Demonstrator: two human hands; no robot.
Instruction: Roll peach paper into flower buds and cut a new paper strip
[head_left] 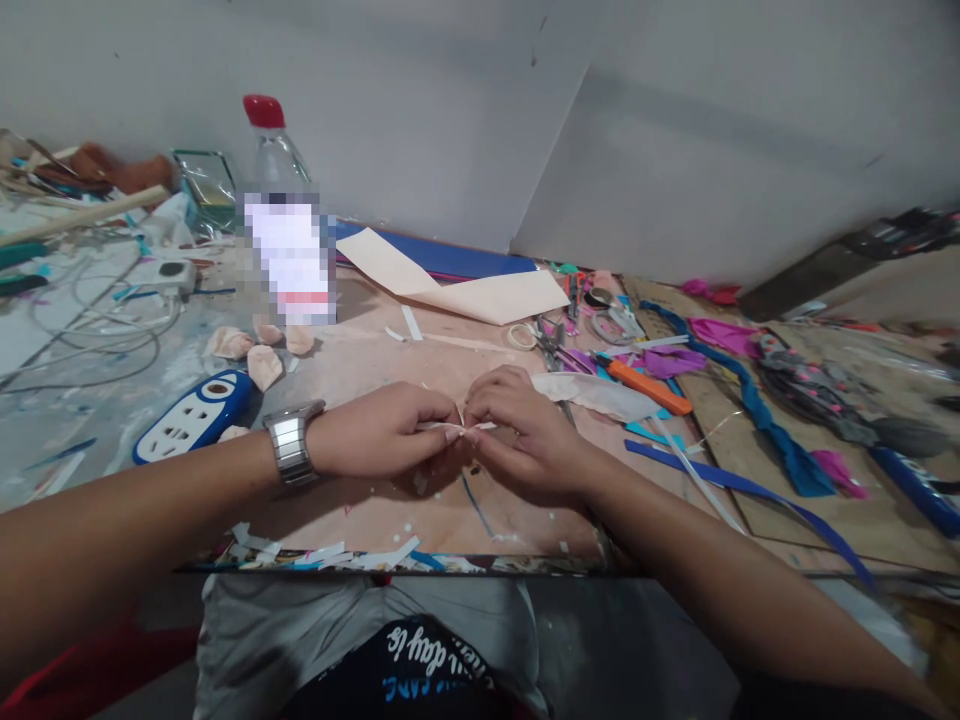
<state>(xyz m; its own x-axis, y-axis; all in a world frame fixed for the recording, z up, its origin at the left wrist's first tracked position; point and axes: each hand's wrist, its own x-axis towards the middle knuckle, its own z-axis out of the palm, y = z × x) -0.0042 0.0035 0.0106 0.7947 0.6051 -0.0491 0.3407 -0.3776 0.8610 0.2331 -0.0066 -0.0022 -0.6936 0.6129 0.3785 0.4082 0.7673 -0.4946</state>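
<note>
At the middle of the table, my left hand [379, 430], with a silver watch [291, 446] on its wrist, pinches a thin pale strip [486, 426] between thumb and fingers. My right hand [529, 440] grips the same strip from the other side, its fingertips meeting those of the left. Most of the strip is hidden by the fingers, so its material is unclear. Just beyond the right hand lies a whitish, leaf-shaped piece [600, 395]. Several small pale pink crumpled pieces [264, 368] sit beyond the left wrist.
A bottle with a red cap [264, 112] stands at the back left, near a blue and white power strip [195, 415]. A folded cream paper strip [502, 300] lies behind the hands. To the right are an orange cutter [645, 385], scissors [553, 345] and a blue ribbon [750, 490].
</note>
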